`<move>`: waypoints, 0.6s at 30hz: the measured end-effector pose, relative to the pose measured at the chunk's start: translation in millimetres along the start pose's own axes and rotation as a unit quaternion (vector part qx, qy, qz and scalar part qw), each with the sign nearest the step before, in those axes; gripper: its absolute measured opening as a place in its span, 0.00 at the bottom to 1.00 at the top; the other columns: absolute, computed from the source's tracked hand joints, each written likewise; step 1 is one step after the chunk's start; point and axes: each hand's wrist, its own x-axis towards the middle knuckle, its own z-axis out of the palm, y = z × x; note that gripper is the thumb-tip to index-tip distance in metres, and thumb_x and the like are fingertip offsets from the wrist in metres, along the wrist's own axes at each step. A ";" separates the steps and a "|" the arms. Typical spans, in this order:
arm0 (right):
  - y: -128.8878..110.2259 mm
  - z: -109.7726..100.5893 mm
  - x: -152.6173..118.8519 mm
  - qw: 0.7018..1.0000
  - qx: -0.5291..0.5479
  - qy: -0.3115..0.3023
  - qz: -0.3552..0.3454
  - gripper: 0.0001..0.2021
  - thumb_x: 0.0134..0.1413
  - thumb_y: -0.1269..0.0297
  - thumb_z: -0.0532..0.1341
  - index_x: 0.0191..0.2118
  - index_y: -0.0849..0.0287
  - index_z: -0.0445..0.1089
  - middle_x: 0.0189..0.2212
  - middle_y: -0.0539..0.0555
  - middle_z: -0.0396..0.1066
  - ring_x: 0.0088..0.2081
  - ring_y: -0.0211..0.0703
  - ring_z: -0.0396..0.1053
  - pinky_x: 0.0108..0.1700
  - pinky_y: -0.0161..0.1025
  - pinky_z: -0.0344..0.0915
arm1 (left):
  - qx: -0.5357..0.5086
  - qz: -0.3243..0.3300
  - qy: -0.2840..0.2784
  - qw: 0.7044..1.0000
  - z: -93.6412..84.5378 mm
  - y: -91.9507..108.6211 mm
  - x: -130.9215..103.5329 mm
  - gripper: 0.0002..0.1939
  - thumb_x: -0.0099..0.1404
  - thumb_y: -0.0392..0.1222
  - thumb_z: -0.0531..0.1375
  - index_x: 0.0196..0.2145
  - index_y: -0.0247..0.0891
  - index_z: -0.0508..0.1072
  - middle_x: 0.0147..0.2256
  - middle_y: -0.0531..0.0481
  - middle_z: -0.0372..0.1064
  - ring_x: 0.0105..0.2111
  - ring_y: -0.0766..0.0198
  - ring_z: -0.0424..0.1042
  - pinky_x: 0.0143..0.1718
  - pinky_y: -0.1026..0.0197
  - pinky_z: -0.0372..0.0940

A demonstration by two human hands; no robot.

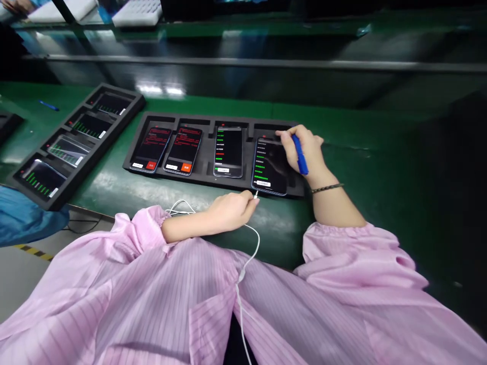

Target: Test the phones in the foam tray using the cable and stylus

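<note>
A black foam tray (209, 181) holds several phones with lit screens. My left hand (233, 210) pinches the plug end of a white cable (256, 243) at the lower edge of the rightmost phone (270, 165); whether the plug is inserted cannot be made out. A blue pen (300, 154) is held in my right hand (306, 149), which rests at that phone's upper right side. To the left lie a phone with green text lines (228, 152) and two phones with red text (183, 149) and orange-red buttons.
Another black tray (102, 144) with several phones stands at an angle on the left. Beyond it lies a blue pen (48, 105) on the green table (342, 152). A person's blue sleeve (30, 218) is at the left edge. A metal rail (266, 63) crosses behind.
</note>
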 end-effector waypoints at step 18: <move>2.4 -7.1 -11.5 0.987 -0.143 0.027 -0.068 0.11 0.68 0.57 0.53 0.33 0.54 0.63 0.27 0.52 0.70 0.31 0.44 0.69 0.56 0.55 0.68 | -0.450 -0.080 -0.070 0.887 14.9 -9.7 17.3 0.17 0.71 0.45 0.60 0.26 0.32 0.73 0.16 0.60 0.58 0.17 0.75 0.54 0.22 0.68 0.51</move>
